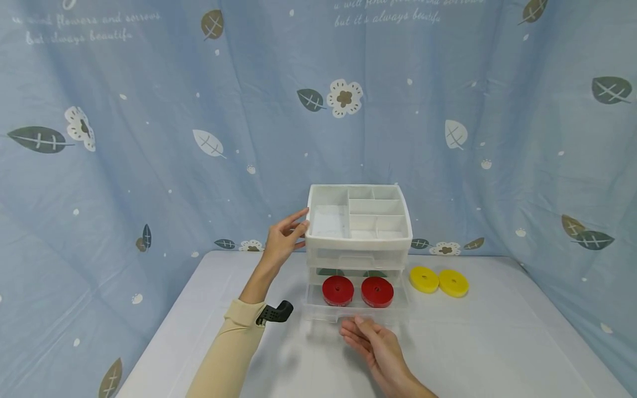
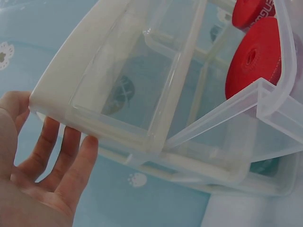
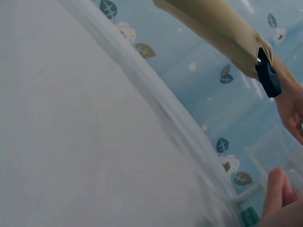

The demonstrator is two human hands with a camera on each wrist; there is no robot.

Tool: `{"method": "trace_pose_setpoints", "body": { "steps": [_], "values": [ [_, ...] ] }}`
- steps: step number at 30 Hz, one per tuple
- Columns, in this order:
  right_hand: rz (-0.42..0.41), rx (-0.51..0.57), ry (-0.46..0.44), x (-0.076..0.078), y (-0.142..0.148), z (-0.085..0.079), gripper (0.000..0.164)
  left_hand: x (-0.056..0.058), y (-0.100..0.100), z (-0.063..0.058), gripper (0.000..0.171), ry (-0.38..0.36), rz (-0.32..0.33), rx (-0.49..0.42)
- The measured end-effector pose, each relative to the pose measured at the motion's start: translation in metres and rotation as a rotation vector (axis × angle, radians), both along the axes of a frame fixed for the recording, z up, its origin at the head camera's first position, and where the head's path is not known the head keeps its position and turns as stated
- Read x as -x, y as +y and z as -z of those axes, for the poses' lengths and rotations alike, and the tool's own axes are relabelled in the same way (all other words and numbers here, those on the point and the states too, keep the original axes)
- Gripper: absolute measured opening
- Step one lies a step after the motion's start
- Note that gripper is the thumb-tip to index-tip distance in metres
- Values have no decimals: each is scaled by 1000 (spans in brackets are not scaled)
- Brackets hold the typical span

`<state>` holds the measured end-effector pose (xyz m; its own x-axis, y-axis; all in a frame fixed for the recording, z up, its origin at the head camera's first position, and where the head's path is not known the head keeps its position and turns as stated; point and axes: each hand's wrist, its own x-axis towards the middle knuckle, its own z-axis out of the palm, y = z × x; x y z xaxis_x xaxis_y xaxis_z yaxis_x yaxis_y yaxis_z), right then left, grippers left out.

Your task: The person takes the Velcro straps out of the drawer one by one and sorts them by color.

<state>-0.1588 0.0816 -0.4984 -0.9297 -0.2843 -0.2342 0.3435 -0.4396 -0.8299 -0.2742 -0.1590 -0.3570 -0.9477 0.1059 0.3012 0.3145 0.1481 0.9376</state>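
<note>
Drawer juts from the cabinet toward the person, its wide front crosswise, two red rolls inside. The right hand is nearer, at that front edge, its grip impossible to tell; the left hand, fingers apart, touches the cabinet's upper left side, grasping nothing.

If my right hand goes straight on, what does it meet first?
Probably the front of the open clear drawer, just ahead of the right hand; whether they already touch is unclear.

Curtain reads "flowers and sorrows"; red roll, "ENG".
</note>
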Motion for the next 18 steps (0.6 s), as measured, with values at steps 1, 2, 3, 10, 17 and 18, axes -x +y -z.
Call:
{"method": "trace_pose_setpoints", "body": {
  "steps": [1,2,3,10,17,18],
  "values": [
    [-21,-19,10,0,1,0,62,0,0,0,44,1,-1,0],
    [-44,-40,20,-1,1,-1,63,0,1,0,44,1,0,0],
    [-65,-62,30,-1,2,-1,62,0,1,-1,44,0,1,0],
    [-203,-322,217,1,10,-20,46,-1,1,-4,44,-3,1,-8],
    [-313,-567,553,9,18,-59,32,-1,0,-2,43,-10,-1,-6],
    [-323,-601,599,11,20,-66,31,-1,0,-2,43,-11,-1,-4]
  ]
}}
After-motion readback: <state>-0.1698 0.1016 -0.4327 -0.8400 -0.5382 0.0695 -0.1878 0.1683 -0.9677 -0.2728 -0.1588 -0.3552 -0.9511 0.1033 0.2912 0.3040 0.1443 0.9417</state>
